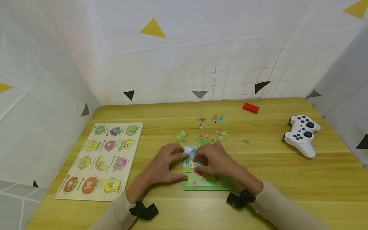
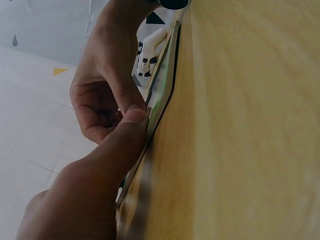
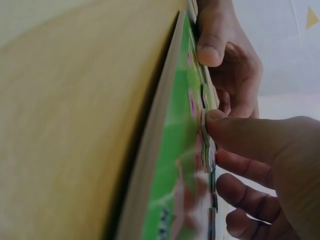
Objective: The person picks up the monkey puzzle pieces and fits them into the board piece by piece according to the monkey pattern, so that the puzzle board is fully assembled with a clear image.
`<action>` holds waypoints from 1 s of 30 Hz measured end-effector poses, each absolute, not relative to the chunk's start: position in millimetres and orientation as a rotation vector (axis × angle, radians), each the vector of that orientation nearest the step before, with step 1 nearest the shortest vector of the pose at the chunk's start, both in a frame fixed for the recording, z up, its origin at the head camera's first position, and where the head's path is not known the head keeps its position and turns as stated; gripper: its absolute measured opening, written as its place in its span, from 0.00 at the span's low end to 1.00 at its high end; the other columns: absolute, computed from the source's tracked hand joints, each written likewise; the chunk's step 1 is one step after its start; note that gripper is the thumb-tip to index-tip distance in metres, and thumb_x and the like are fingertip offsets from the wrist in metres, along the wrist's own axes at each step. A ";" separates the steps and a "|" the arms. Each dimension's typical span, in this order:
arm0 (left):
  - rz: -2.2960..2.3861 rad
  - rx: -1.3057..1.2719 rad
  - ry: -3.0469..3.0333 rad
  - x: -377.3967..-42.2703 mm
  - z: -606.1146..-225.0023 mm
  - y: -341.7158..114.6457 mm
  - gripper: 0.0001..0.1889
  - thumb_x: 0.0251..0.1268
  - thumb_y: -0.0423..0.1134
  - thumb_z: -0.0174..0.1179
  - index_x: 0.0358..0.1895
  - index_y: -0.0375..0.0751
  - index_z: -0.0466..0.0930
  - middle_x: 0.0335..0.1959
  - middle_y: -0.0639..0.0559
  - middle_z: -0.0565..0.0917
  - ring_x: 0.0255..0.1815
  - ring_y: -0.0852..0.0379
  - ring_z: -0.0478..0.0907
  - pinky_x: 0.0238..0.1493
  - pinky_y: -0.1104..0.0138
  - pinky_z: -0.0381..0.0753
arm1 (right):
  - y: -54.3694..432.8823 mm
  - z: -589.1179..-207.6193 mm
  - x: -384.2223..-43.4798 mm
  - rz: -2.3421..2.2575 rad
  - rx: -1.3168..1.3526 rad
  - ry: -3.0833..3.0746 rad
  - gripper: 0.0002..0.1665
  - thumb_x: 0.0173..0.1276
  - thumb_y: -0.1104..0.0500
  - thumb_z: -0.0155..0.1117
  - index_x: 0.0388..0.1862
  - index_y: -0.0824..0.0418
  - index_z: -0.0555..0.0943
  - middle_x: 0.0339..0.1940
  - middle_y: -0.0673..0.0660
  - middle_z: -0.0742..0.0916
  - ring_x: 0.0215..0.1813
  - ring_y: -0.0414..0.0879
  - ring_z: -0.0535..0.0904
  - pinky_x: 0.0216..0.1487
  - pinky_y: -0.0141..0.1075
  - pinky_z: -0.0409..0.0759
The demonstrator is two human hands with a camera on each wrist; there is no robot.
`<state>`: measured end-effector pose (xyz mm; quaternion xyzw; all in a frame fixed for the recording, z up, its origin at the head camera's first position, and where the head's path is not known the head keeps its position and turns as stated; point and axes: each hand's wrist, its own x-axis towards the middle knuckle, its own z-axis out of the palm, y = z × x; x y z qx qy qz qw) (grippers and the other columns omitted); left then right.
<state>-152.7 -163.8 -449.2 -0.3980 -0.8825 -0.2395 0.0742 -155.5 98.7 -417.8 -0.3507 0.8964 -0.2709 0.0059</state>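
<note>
A puzzle piece (image 3: pixel 204 144) is pinched by the right hand (image 1: pixel 216 159) at the puzzle board (image 1: pixel 201 187) beneath it, whose near-left edge is touched by the widely spread left hand (image 1: pixel 164 166), loose pieces (image 1: pixel 181 136) lying beyond.

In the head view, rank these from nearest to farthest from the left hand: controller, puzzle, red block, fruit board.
1. Puzzle: right at the left hand, touching.
2. Fruit board: just to its left.
3. Red block: ahead and right, near the table's back edge.
4. Controller: far right.
</note>
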 end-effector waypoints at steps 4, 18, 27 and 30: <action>-0.719 -1.200 -2.637 -153.1 -450.3 -164.2 0.37 0.53 0.69 0.70 0.65 0.55 0.82 0.63 0.53 0.76 0.72 0.53 0.67 0.71 0.47 0.66 | 97.3 -417.6 -155.5 -0.889 -1.136 2.772 0.13 0.60 0.47 0.79 0.42 0.45 0.88 0.32 0.42 0.84 0.34 0.38 0.74 0.50 0.47 0.61; -0.707 -1.212 -2.613 -153.2 -451.5 -164.5 0.37 0.55 0.71 0.68 0.65 0.54 0.81 0.64 0.53 0.76 0.72 0.53 0.67 0.70 0.47 0.67 | 94.5 -421.1 -151.0 -0.802 -1.280 2.749 0.16 0.65 0.48 0.74 0.52 0.42 0.89 0.30 0.45 0.79 0.30 0.34 0.63 0.40 0.39 0.51; -0.721 -1.205 -2.618 -152.6 -449.9 -163.7 0.38 0.54 0.70 0.69 0.64 0.53 0.82 0.63 0.52 0.77 0.72 0.53 0.67 0.69 0.47 0.67 | 95.5 -420.1 -152.2 -0.851 -1.270 2.711 0.15 0.66 0.50 0.74 0.51 0.43 0.89 0.33 0.43 0.81 0.32 0.35 0.67 0.41 0.40 0.53; -0.713 -1.206 -2.614 -152.5 -449.9 -163.3 0.38 0.54 0.70 0.69 0.64 0.53 0.82 0.63 0.53 0.76 0.71 0.53 0.68 0.69 0.47 0.68 | 97.2 -419.8 -154.6 -0.934 -1.258 2.666 0.13 0.66 0.52 0.74 0.50 0.45 0.90 0.34 0.41 0.82 0.33 0.37 0.71 0.43 0.42 0.55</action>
